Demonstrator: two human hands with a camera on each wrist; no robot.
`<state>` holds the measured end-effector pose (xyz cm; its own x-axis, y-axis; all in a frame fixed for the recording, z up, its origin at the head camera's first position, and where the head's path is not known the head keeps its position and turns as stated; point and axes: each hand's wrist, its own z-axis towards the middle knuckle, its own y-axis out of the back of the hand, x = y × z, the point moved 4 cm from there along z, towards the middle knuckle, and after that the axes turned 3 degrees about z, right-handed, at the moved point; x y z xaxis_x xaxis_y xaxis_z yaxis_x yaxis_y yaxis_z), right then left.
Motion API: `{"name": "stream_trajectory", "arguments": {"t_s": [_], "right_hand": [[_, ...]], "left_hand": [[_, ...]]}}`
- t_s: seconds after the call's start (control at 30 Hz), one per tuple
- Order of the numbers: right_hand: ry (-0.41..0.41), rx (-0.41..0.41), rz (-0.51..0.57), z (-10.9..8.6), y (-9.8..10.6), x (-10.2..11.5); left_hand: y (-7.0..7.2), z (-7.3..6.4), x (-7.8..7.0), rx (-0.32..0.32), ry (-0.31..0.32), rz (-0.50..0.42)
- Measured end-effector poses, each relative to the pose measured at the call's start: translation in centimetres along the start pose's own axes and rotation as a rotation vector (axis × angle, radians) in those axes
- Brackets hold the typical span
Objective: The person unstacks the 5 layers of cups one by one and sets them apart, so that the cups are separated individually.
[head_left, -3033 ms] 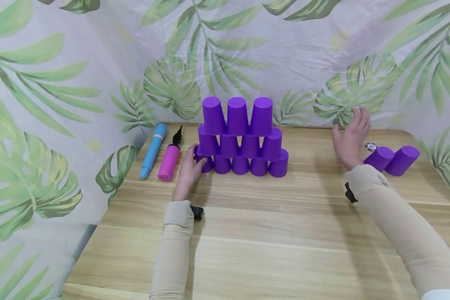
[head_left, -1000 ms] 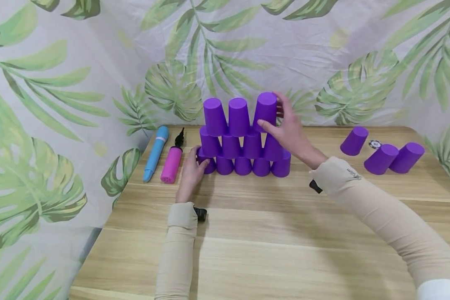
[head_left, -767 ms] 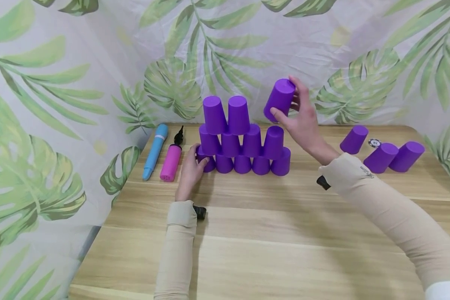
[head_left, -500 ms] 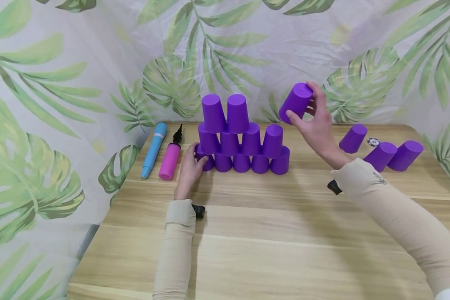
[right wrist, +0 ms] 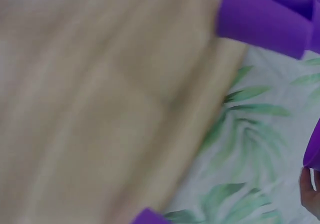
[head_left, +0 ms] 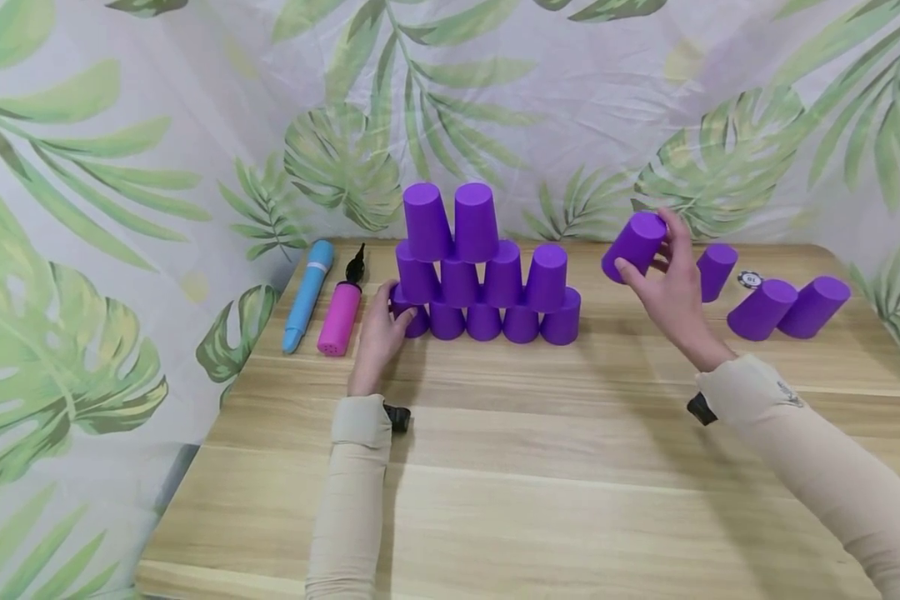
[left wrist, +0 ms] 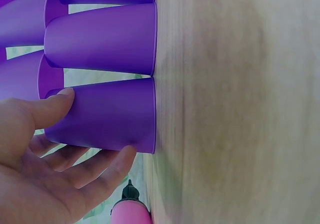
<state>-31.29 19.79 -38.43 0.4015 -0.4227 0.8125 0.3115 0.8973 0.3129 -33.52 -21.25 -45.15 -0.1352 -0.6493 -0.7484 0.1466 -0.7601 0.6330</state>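
Observation:
Purple cups are stacked upside down in a three-row pyramid, with two cups (head_left: 476, 223) on top and several in each lower row. My left hand (head_left: 378, 340) holds the leftmost bottom cup (left wrist: 110, 116); in the left wrist view the thumb lies on its side and the fingers on the opposite side. Right of the pyramid, my right hand (head_left: 673, 300) grips a purple cup (head_left: 633, 246) in the air, upside down and tilted. Behind that hand stands a loose cup (head_left: 717, 272), partly hidden by it.
Two more purple cups (head_left: 762, 309) stand side by side at the right, near a poker chip (head_left: 749, 279). Left of the pyramid lie a pink hand pump (head_left: 340, 318) and a light-blue stick-shaped thing (head_left: 307, 296). A leaf-print cloth (head_left: 607, 125) hangs behind the wooden table (head_left: 495, 500).
My right hand has taken the top row's right cup off the pyramid and carried it right and downward. A loose cup now stands left of the chip. The left hand stays put.

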Motion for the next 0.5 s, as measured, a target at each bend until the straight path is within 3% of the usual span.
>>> {"name": "stream_trajectory", "arguments": {"t_s": [0.17, 0.5], "right_hand": [[-0.119, -0.036, -0.053, -1.1, 1.7, -3.2], [-0.324, -0.036, -0.191, -1.1, 4.9, -8.2]], "left_hand": [[0.0, 0.1, -0.2, 0.005, 0.001, -0.006], [-0.1, 0.1, 0.0, 0.014, 0.011, -0.001]]}}
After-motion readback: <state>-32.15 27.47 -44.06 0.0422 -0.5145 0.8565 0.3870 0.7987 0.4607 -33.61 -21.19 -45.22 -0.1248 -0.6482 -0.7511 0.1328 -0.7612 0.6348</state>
